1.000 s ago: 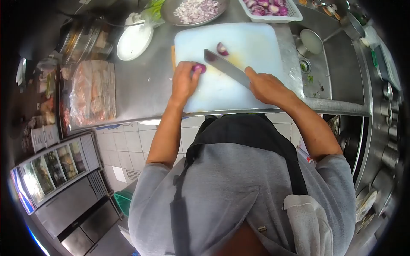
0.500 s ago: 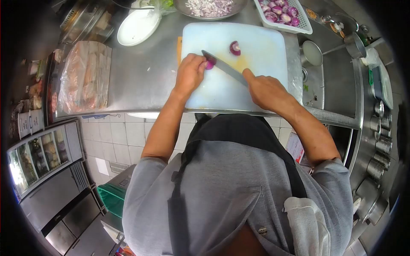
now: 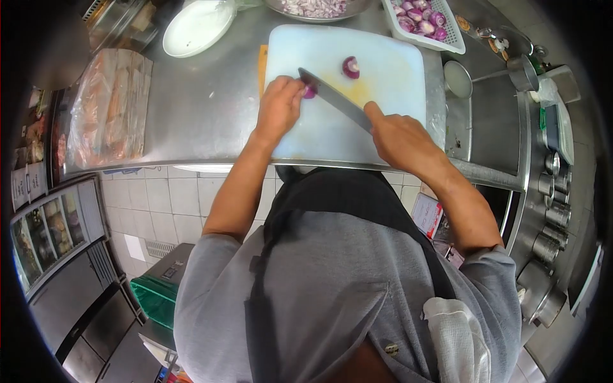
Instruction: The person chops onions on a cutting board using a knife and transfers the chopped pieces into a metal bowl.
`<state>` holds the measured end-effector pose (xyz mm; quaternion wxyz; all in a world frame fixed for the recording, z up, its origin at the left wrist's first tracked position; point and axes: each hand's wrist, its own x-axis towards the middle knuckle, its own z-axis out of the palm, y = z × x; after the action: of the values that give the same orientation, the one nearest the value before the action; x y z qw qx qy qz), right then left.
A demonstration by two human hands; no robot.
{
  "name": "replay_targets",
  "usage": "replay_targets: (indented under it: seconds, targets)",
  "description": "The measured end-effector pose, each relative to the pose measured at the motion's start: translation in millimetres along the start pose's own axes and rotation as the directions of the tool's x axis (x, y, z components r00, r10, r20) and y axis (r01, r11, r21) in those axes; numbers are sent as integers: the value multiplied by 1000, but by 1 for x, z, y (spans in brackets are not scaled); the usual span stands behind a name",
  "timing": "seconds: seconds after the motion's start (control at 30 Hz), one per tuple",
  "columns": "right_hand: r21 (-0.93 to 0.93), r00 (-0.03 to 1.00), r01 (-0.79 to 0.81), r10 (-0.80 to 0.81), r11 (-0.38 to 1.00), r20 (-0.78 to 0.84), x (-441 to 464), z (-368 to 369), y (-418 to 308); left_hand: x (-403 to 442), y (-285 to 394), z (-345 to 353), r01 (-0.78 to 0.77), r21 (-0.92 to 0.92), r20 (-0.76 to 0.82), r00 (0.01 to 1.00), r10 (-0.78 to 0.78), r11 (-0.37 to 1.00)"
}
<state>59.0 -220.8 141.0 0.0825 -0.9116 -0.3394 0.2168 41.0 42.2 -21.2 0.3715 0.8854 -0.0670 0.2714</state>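
Observation:
My right hand [image 3: 403,138] is wrapped round the handle of a kitchen knife [image 3: 338,102], whose blade slants up and left across the white cutting board [image 3: 351,137]. At the board's left side, my left hand [image 3: 280,107] grips a piece of red onion [image 3: 310,91] with bent fingertips. The blade lies right alongside that piece; whether it is cutting in, I cannot tell. Another red onion piece [image 3: 350,67] rests on the board beyond the blade, its pale cut side showing. My left fingers partly cover the onion they hold.
Beyond the board stand a metal bowl [image 3: 319,17] of chopped onion and a white basket [image 3: 454,39] of peeled red onions. A white plate [image 3: 199,29] and a plastic-wrapped package [image 3: 108,108] lie to the left. A sink [image 3: 495,121] is at right.
The whole view has shifted slightly, so the counter appears higher and further left. Both hands, the knife and the onion pieces keep nearly the same places on the board.

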Motion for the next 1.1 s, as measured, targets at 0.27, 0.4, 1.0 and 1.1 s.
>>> replay_targets:
  seconds: [0.27,0.4,1.0,1.1]
  targets:
    - [7,1000,19,-19,1000,-13,6,38,8,-3,3,-3,11,-23,-14,1000,-12,1000]
    - [3,1000,-8,8,1000,2,-1,6,-4,-7,5,-1,-17,-18,-40,999,16,1000]
    - [85,994,-10,19,996,-112,-30,29,11,-3,8,-4,-56,39,-46,997,58,998]
    - [86,983,-48,62,995,-171,-32,38,30,6,14,-4,-124,66,-62,990,128,990]
